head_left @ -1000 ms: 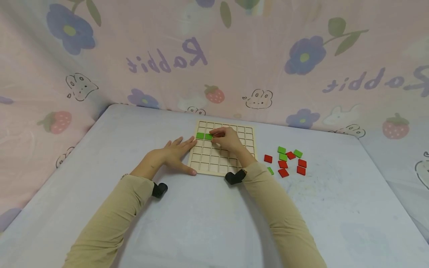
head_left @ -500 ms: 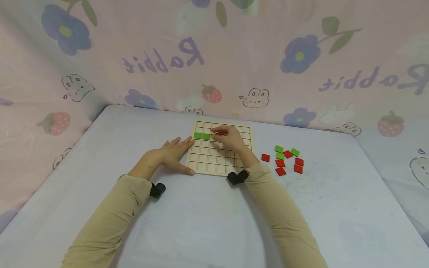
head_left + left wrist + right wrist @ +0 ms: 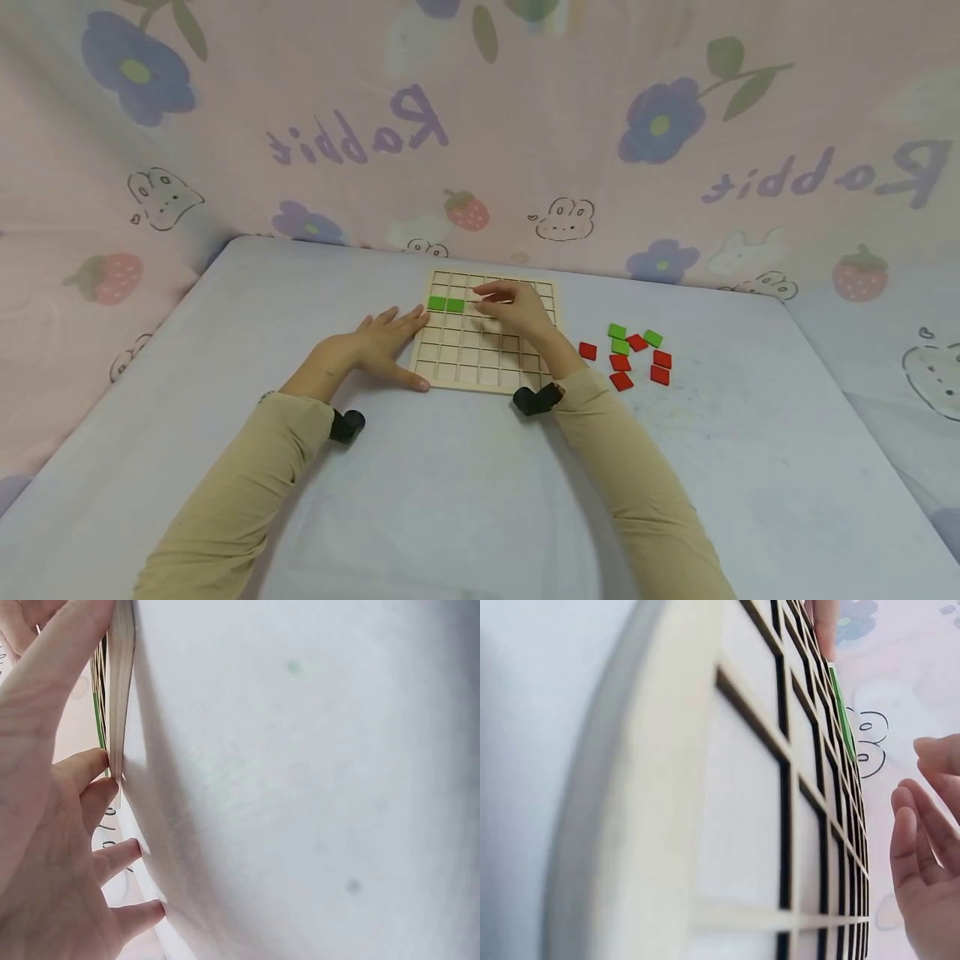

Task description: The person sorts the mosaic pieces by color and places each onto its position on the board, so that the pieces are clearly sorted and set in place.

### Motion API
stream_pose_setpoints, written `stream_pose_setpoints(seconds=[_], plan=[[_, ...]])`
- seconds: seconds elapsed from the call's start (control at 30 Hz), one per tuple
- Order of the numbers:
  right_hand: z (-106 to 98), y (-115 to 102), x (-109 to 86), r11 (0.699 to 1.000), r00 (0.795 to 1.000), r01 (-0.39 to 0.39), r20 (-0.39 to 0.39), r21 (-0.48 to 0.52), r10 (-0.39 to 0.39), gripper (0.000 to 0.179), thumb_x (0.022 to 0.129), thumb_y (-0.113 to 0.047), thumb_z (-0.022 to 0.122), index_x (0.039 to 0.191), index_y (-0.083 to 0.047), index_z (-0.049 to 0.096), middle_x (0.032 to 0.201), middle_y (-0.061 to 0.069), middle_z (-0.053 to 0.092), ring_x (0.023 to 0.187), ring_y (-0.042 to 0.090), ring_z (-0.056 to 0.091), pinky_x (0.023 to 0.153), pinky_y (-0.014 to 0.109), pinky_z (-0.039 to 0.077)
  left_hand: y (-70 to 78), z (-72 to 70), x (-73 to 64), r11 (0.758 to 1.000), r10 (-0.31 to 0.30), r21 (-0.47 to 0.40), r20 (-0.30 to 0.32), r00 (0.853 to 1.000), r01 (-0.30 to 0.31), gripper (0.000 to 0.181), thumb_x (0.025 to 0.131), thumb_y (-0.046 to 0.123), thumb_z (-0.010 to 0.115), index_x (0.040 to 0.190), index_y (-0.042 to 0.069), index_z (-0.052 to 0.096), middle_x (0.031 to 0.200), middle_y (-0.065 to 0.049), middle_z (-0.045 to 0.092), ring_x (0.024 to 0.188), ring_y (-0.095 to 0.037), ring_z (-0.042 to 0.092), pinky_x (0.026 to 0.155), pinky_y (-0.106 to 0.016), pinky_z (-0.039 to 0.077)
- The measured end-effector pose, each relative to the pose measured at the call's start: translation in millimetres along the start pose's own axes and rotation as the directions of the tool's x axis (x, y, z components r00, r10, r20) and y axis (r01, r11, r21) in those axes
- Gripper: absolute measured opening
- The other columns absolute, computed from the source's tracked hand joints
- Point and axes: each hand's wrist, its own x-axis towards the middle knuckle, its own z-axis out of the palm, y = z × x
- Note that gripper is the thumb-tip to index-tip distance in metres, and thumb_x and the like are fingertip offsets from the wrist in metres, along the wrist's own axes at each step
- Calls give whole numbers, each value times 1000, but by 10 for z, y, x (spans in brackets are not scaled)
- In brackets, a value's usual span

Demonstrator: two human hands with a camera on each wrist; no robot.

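Left hand: fingers spread apart; I see the thumb at the near left corner of the wooden grid board and fingertips against its left edge.
Right hand: above the board's far half, just right of the placed tiles; my right wrist view shows thumb and fingers apart, with nothing between them.
Wooden grid board: flat on the pale tabletop, between the two hands.
Placed green tiles: two, side by side in the third row from the far edge, starting at the left.
Loose tiles on my right: three green tiles and six red tiles; some touch or overlap.
Backdrop: pink rabbit-print cloth.
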Motion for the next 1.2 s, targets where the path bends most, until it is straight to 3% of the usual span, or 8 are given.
stream_pose_setpoints(seconds=[0.33,0.73,1.2], plan=[[-108,22,-79,1000,1000,18,-13,-8,-19,34,88,-14,68,120,-3,66,125,13,63,110,26,61,88,35,51,-6,-18,-46,1000,12,-21,7,1000,-12,113,76,61,71,155,11,8,163,-7,-1,147,-42,-4,115,-63,0],[-269,70,-176,1000,999,10,-36,7,-10,35,88,-13,69,120,-2,66,124,16,63,111,29,59,92,42,51,18,-25,-50,999,11,-35,4,1000,-10,112,76,59,72,155,11,9,163,-8,0,147,-42,-3,116,-62,1],[-461,181,-281,999,998,-5,-70,-40,3,35,89,-18,68,122,-3,65,126,12,63,109,28,59,84,32,50,2,-6,-24,1000,15,-17,1,1000,-15,114,75,62,70,155,11,8,163,-8,-1,147,-42,-3,116,-63,1]])
